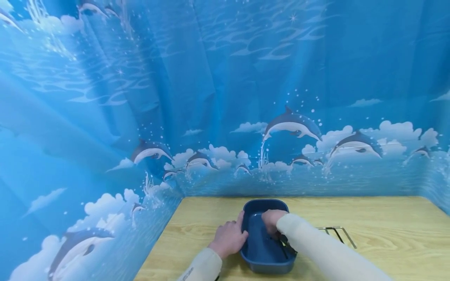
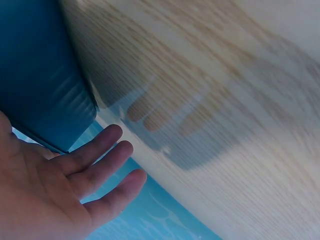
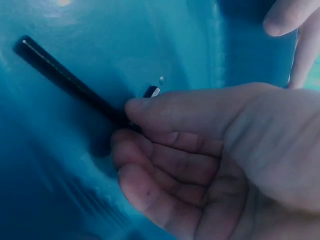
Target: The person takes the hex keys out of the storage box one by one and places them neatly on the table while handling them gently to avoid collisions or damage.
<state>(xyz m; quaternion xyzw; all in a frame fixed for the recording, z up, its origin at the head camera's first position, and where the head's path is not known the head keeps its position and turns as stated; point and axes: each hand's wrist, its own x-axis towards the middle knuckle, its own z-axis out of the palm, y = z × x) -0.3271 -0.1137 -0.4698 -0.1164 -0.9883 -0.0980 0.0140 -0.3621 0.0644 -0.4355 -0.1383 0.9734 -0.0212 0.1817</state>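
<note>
A deep blue rectangular plastic box [image 1: 264, 266] with rounded corners stands on the table in front of me. My left hand [image 1: 228, 239] rests at its left rim, index finger and thumb touching the edge. In the left wrist view, the other fingers [image 2: 102, 172] of that hand hang loosely extended outside the box wall [image 2: 40, 70]. My right hand [image 1: 273, 220] reaches down inside the box. Between its thumb and forefinger it pinches a thin black rod [image 3: 70, 80], whose short, light-tipped end [image 3: 152, 92] shows above the thumb. The pinched middle is hidden by the fingers.
To the right of the box, a metal wire frame [image 1: 348, 236] lies on the wood-grain table [image 1: 393, 234], partly covered by the right sleeve [image 1: 327, 246]. A blue sheet printed with dolphins [image 1: 225, 97] walls in the back and left side.
</note>
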